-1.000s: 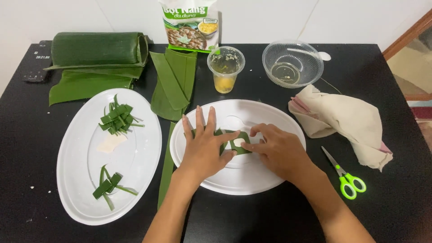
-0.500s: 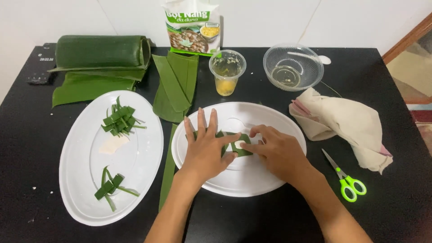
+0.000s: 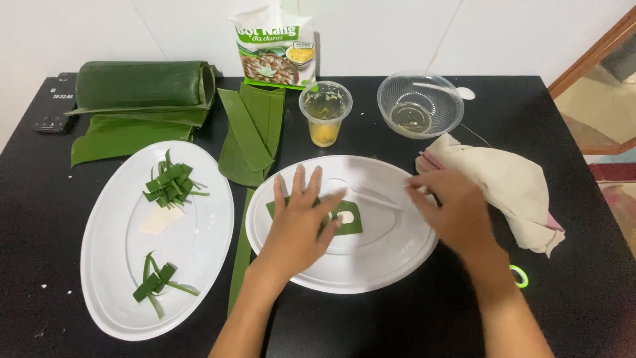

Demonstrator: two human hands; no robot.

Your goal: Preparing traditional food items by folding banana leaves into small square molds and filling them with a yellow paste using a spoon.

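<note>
Left hand [image 3: 299,225] lies flat, fingers spread, pinning the flat green leaf strip [image 3: 344,217] against the white oval plate [image 3: 391,262]. Right hand [image 3: 454,211] hovers, grip loose, holding nothing.

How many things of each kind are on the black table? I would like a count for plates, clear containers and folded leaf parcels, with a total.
White oval plates: 2, left plate, right plate
Clear containers: 2, plastic cup, plastic bowl
Folded leaf parcels on the left plate: 2, upper parcel, lower parcel
Total: 6
</note>
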